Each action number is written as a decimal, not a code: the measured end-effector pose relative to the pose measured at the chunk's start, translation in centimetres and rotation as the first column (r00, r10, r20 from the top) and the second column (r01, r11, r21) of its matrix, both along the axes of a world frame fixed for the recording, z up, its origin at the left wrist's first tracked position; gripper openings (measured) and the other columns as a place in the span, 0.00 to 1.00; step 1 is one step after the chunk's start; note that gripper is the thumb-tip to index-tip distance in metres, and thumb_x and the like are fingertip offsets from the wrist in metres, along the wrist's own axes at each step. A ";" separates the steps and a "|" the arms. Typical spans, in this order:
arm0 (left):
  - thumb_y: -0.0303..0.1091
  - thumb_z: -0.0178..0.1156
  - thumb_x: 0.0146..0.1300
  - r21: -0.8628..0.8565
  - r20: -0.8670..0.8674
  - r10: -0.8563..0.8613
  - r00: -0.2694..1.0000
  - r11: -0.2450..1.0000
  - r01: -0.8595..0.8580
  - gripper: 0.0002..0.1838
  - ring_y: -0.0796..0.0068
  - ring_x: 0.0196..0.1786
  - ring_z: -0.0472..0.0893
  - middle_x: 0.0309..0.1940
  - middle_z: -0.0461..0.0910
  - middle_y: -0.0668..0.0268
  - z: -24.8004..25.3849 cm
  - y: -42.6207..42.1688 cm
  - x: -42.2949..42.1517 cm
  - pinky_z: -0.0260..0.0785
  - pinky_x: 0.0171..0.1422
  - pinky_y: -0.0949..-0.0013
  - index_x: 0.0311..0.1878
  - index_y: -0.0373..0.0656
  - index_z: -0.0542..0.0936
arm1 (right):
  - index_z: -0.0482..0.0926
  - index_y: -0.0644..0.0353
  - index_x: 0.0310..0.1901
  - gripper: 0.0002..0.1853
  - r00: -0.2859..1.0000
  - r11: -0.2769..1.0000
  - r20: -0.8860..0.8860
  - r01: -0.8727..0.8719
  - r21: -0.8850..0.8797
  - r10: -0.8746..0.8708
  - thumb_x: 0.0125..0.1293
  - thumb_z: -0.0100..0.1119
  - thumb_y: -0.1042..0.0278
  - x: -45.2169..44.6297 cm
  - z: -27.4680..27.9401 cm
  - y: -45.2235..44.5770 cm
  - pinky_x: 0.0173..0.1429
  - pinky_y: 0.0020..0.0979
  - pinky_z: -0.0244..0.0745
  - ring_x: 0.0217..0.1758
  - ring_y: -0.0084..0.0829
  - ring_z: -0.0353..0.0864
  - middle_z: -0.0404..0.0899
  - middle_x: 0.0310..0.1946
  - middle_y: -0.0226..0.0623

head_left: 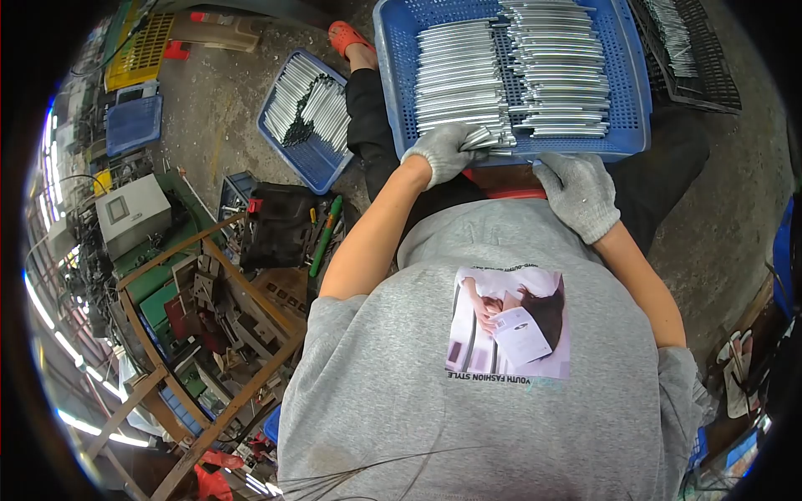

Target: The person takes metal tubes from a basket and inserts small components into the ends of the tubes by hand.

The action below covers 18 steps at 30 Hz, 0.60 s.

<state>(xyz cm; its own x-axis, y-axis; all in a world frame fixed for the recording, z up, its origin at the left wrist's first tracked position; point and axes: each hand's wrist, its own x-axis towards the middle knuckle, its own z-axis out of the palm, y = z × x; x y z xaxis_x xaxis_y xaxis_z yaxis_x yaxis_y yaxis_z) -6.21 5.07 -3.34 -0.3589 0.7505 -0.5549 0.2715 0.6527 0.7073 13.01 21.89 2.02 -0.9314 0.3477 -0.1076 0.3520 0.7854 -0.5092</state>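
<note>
A large blue plastic basket (401, 108) sits before me, holding two stacks of short silvery metal rods (560, 71), laid crosswise. My left hand (443, 154), in a grey knitted glove, is closed around several metal rods (478, 138) at the near left corner of the left stack. At the basket's near rim is my right hand (581, 192), gloved the same way. Its fingers are bent and pressed together by the rim, and whatever they hold, if anything, is hidden.
A smaller blue basket (322, 171) with similar rods stands on the floor to the left. A dark crate (710, 75) with more rods is at the upper right. A wooden frame (209, 426), a grey box (134, 213) and a black toolbox (284, 221) crowd the left.
</note>
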 end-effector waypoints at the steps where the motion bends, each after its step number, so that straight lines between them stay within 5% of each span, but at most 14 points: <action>1: 0.19 0.61 0.61 -0.001 0.000 0.000 1.000 1.000 0.000 0.15 0.69 0.36 0.83 0.39 0.89 0.65 0.3 -0.3 0.2 0.76 0.47 0.66 0.50 0.41 0.86 | 0.91 0.56 0.42 0.09 1.000 1.000 0.000 0.000 -0.001 0.000 0.67 0.65 0.64 0.0 0.0 0.0 0.45 0.39 0.79 0.35 0.44 0.87 0.92 0.35 0.36; 6: 0.17 0.64 0.57 0.192 -0.191 0.077 0.979 0.981 -0.039 0.16 0.67 0.36 0.83 0.39 0.89 0.64 1.4 -2.0 0.8 0.75 0.47 0.66 0.49 0.40 0.87 | 0.91 0.56 0.42 0.08 0.990 0.998 -0.139 -0.013 0.069 0.022 0.66 0.67 0.64 0.2 0.4 -0.4 0.51 0.37 0.79 0.34 0.41 0.87 0.92 0.35 0.34; 10: 0.24 0.69 0.52 0.348 -0.323 -0.006 0.946 0.929 0.124 0.22 0.56 0.38 0.84 0.39 0.89 0.63 0.9 -3.6 0.3 0.75 0.49 0.58 0.53 0.47 0.87 | 0.87 0.51 0.38 0.05 0.960 0.997 -0.277 -0.035 0.063 0.051 0.68 0.64 0.64 0.1 0.7 -0.7 0.59 0.35 0.74 0.28 0.34 0.85 0.88 0.25 0.28; 18: 0.21 0.69 0.50 0.400 -0.338 0.011 0.941 0.907 0.134 0.18 0.63 0.38 0.83 0.40 0.89 0.66 2.4 -3.8 1.4 0.72 0.51 0.61 0.47 0.44 0.88 | 0.88 0.53 0.40 0.05 0.959 0.987 -0.236 -0.149 0.064 0.160 0.67 0.66 0.66 0.0 1.2 -0.7 0.63 0.37 0.74 0.31 0.32 0.87 0.90 0.28 0.28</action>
<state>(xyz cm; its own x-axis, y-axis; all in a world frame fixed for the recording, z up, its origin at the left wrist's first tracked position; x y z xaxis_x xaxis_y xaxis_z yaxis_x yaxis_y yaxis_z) -4.82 1.26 -0.97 -0.4100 0.9107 -0.0507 0.5625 0.2962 0.7719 12.96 21.17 3.22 -0.9708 0.1970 0.1372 0.0970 0.8445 -0.5267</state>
